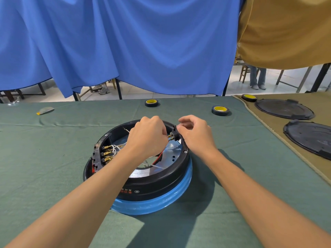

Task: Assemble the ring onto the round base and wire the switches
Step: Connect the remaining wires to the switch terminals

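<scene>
A black ring (157,181) sits on top of the round blue-wrapped base (161,201) in the middle of the green table. A small black switch (174,134) with brass terminals is set in the ring's far right wall. My left hand (148,136) reaches inside the ring and pinches a red wire (160,157) at the switch's terminals. My right hand (195,135) grips the switch from outside the ring. A black switch block (98,156) with several brass terminals and white wires sits in the ring's left wall.
Two rolls of black tape with yellow cores (151,103) (220,110) lie at the table's far side, a third (249,97) on the tan cloth. Two black round covers (283,109) (309,136) lie at the right. A small packet (44,110) is far left.
</scene>
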